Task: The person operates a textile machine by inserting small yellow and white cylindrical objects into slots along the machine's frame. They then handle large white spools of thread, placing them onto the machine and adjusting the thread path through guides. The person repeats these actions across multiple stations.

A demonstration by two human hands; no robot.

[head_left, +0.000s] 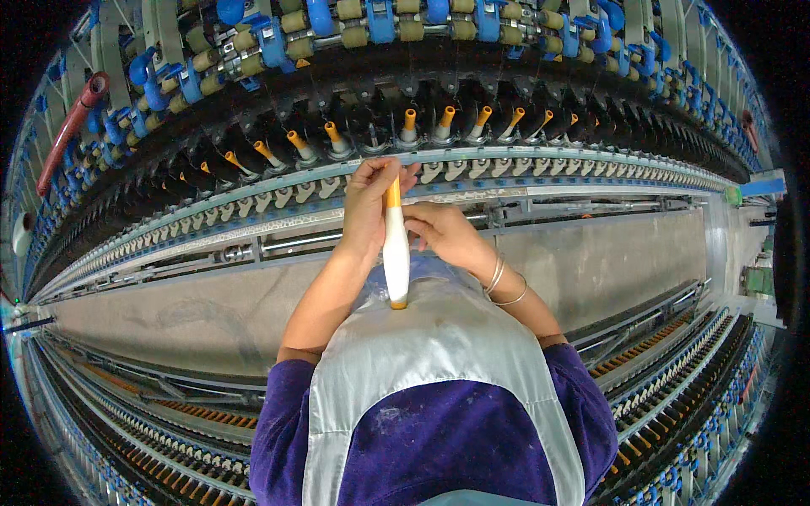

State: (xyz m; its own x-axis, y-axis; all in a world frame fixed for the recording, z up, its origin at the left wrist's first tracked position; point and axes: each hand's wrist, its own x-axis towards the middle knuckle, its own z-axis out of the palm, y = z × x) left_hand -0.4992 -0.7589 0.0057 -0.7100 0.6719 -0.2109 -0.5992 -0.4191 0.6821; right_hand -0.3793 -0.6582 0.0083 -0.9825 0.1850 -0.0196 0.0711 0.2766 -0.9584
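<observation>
In front of my chest, my left hand [369, 202] grips the upper end of a spinning bobbin [396, 253], with thumb and fingers closed round its orange tube. White yarn swells around the middle, and the orange-brown lower end points toward my apron. Close against the bobbin's right side is my right hand [451, 234], its fingers bent and drawn together; whatever may be between the fingertips is too small to make out. Beyond my hands stands a row of orange-topped bobbins [409, 125] on the spinning frame. One bare spindle [374, 137] shows among them.
A pale metal rail [506, 154] runs along the machine's front, below the spindles. Blue arms and rollers [380, 21] line the upper part. A reddish-brown tube [74, 131] hangs at far left. Behind me is another spinning frame [666, 405], across the grey floor [607, 261].
</observation>
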